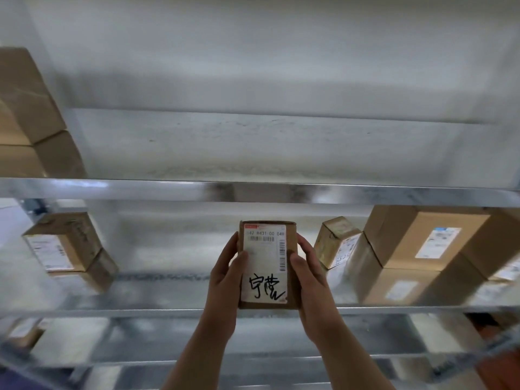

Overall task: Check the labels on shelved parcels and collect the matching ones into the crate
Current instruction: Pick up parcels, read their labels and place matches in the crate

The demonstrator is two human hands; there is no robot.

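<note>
A small brown parcel point(267, 264) is held up in front of the middle shelf point(174, 302), its white label facing me with a barcode, printed numbers and black handwriting. My left hand point(226, 280) grips its left side with the thumb on the label. My right hand point(311, 280) grips its right side. Other labelled parcels stand on the same shelf: one at the left point(64, 246), a small one point(336, 240) just right of my hands, and a stack of larger boxes point(422, 251) at the right. No crate is in view.
The metal rack has an upper shelf point(253, 190) with two stacked brown boxes point(31, 114) at its left end. A lower shelf point(253, 358) holds a small parcel point(22, 330) at the far left. Something orange-red point(498, 364) shows at the lower right.
</note>
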